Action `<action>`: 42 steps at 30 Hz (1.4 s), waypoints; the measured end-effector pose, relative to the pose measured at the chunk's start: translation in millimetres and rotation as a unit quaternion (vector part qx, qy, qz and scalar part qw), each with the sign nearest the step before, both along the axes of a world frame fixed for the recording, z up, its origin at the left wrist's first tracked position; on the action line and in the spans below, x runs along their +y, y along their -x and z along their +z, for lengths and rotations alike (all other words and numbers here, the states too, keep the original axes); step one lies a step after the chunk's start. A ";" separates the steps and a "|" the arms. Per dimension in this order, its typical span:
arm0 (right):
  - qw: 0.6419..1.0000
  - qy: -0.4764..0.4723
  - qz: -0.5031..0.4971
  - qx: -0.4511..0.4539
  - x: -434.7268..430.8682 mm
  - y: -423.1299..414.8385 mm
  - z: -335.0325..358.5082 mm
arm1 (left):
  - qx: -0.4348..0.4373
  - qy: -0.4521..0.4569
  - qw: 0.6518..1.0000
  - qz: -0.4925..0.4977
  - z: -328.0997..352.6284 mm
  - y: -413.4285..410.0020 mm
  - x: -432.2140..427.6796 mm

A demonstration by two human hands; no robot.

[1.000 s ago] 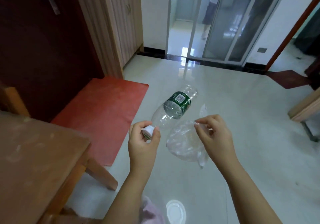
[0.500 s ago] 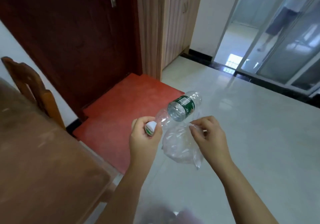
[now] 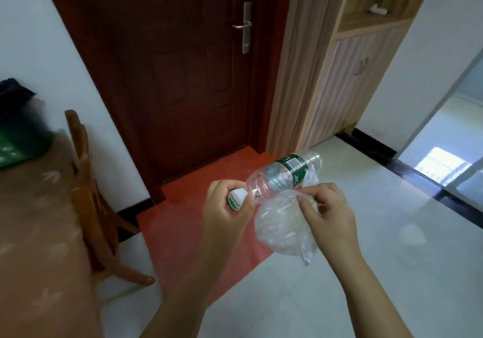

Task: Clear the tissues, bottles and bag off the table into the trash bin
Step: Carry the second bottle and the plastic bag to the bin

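My left hand [image 3: 224,215] grips a clear plastic bottle [image 3: 279,178] by its white-capped neck; the bottle has a green label and points away to the upper right. My right hand [image 3: 326,212] pinches the top of a crumpled clear plastic bag [image 3: 282,230] that hangs beside and just below the bottle. Both are held in the air over the floor. A dark bin with a green liner [image 3: 18,128] stands at the far left edge on the wooden table [image 3: 39,233].
A wooden chair [image 3: 88,194] stands between the table and the wall. Behind it are a dark red door [image 3: 183,63] and a red mat [image 3: 196,233]. A light wood cabinet [image 3: 339,76] stands to the right, with white tiled floor beyond.
The view has swung left and upward: the door, the chair and the bin on the table have come into sight. Both hands keep the same hold on the bottle and the bag.
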State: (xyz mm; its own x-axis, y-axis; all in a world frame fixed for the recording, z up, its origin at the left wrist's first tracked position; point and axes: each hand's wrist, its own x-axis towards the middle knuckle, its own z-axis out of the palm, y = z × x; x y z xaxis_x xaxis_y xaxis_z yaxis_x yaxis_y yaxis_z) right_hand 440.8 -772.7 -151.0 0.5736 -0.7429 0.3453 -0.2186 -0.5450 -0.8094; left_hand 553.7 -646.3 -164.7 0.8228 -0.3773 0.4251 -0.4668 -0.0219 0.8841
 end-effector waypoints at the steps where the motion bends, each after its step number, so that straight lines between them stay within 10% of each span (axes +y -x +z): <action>1: 1.000 -0.001 0.013 0.002 -9.6 -12.4 1.0 | -0.003 -0.003 1.000 0.015 -0.2 -9.6 -3.4; 31: 0.919 0.019 0.394 0.016 -103.6 -509.7 7.7 | 0.065 0.036 0.931 0.358 1.4 -402.1 -56.9; 42: 0.821 0.020 0.570 0.018 -124.5 -658.7 15.0 | 0.070 0.065 0.828 0.552 13.1 -469.6 -87.4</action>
